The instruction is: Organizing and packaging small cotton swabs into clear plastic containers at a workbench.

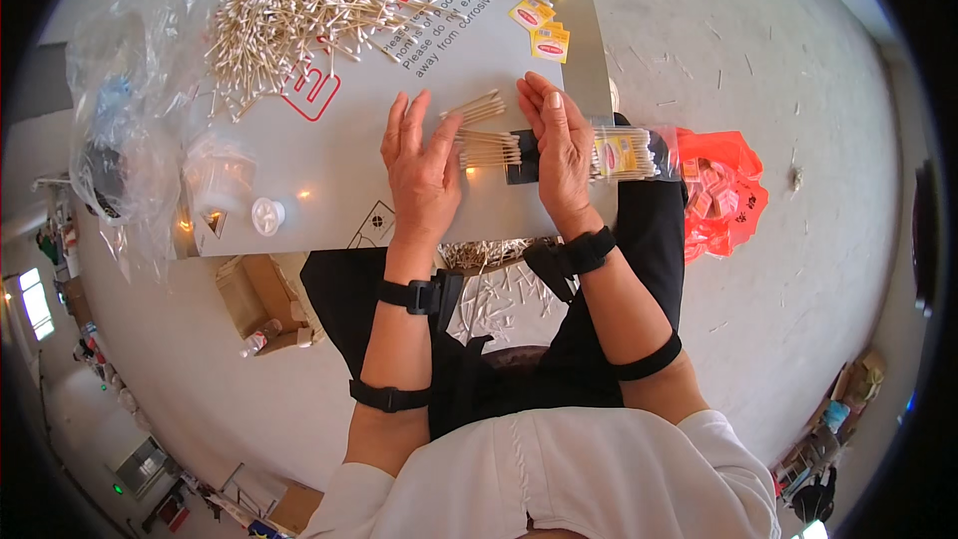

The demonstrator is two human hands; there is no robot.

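Note:
Above the table's near edge, my left hand (pixel 421 180) has its fingers stretched and apart, close to the left ends of a small bundle of wooden cotton swabs (pixel 487 150). A second, smaller group of swabs (pixel 475 108) lies slantwise just beyond it. On the other side of the bundle, my right hand (pixel 565 155) is on edge, fingers straight, palm turned to the left. Beside its back lies a clear bag packed with swabs and a yellow card (pixel 621 154). A dark patch shows by the right palm; what it is, I cannot tell.
Loose cotton swabs form a big heap (pixel 299 25) at the far left. Several yellow cards (pixel 550 42) lie far right. Clear plastic (pixel 120 130) and a small white round container (pixel 267 216) are at left. A red bag (pixel 720 190) is right; a cardboard box (pixel 261 299) stands below.

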